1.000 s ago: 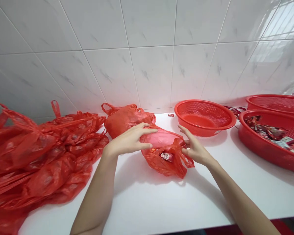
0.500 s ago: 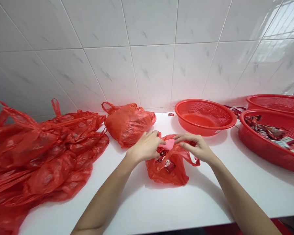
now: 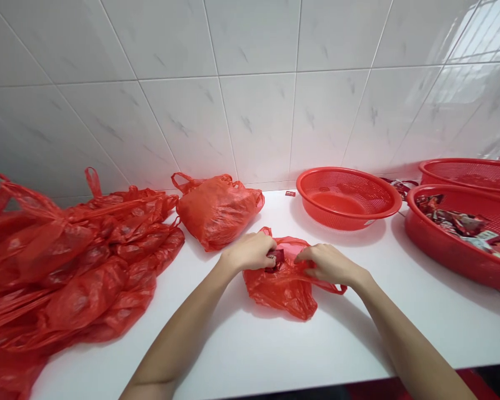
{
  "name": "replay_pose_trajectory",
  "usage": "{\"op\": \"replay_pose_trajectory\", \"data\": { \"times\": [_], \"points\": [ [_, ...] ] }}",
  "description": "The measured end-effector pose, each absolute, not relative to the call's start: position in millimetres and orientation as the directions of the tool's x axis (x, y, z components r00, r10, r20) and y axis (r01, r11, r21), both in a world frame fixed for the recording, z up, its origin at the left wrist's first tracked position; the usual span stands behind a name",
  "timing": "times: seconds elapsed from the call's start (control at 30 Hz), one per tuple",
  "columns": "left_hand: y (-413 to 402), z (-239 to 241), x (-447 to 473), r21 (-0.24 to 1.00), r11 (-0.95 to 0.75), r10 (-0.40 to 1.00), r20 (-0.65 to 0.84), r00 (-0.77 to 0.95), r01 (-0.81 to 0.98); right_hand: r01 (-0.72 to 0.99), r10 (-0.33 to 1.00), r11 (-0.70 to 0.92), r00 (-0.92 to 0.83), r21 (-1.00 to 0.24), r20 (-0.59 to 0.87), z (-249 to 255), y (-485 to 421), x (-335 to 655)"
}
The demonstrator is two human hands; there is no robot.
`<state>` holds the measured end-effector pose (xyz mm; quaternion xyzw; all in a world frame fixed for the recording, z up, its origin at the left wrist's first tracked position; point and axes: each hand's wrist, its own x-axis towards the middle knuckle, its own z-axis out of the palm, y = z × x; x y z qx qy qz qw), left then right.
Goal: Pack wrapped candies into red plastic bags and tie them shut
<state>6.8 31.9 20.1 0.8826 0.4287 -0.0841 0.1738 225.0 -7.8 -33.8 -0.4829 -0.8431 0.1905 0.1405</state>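
Note:
A small red plastic bag with handles lies on the white table in front of me, its mouth facing up. My left hand is at the left of the mouth, fingers curled against a small dark red packet. Part of that packet is hidden by the fingertips. On the other side, my right hand has its fingers closed on the bag's thin plastic edge. One handle loop sticks out below the right hand. Pink material shows inside the back of the mouth.
A heap of filled red bags covers the left side. Behind my left hand sits a fuller red bag. A red mesh basket stands at the back, near a small red packet. Rightward, another red basket holds packets.
Both hands have lowered slightly onto the bag, and their fingers have closed. The bag's front has crumpled downward, and the packets seen through it are now mostly covered.

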Motion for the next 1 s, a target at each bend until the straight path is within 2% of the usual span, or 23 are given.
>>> {"op": "replay_pose_trajectory", "data": {
  "times": [0.07, 0.2, 0.37, 0.47, 0.53, 0.63, 0.7, 0.77, 0.9, 1.0],
  "points": [
    [35, 23, 2, 0.236, -0.551, 0.752, -0.276, 0.599, 0.801, 0.739, 0.846, 0.492, -0.530, -0.460, 0.054, -32, -8, 225],
    [36, 28, -6, 0.189, -0.521, 0.796, -0.246, 0.554, 0.833, 0.618, 0.809, 0.539, -0.569, -0.572, 0.147, -23, -10, 226],
    [39, 40, -24, 0.188, -0.511, 0.839, -0.102, 0.534, 0.839, 0.499, 0.833, 0.535, -0.447, -0.682, 0.326, -13, -11, 234],
    [36, 51, -34, 0.235, -0.515, 0.856, 0.092, 0.509, 0.824, 0.447, 0.848, 0.530, -0.301, -0.720, 0.437, -11, -10, 241],
    [30, 59, -38, 0.291, -0.521, 0.847, 0.291, 0.444, 0.803, 0.446, 0.833, 0.540, -0.161, -0.714, 0.529, -9, -9, 245],
    [17, 70, -41, 0.357, -0.563, 0.730, 0.637, 0.246, 0.745, 0.459, 0.758, 0.559, 0.054, -0.690, 0.650, -9, -8, 250],
    [9, 74, -42, 0.365, -0.601, 0.631, 0.763, 0.142, 0.711, 0.462, 0.715, 0.559, 0.150, -0.688, 0.683, -10, -6, 252],
    [4, 77, -43, 0.355, -0.652, 0.610, 0.771, 0.185, 0.670, 0.472, 0.725, 0.531, 0.177, -0.703, 0.666, -13, -4, 253],
    [3, 79, -43, 0.350, -0.714, 0.644, 0.668, 0.372, 0.607, 0.439, 0.805, 0.450, 0.177, -0.777, 0.566, -19, 1, 251],
    [5, 79, -43, 0.378, -0.718, 0.646, 0.675, 0.357, 0.585, 0.369, 0.813, 0.432, 0.237, -0.823, 0.532, -17, 2, 251]
  ]
}}
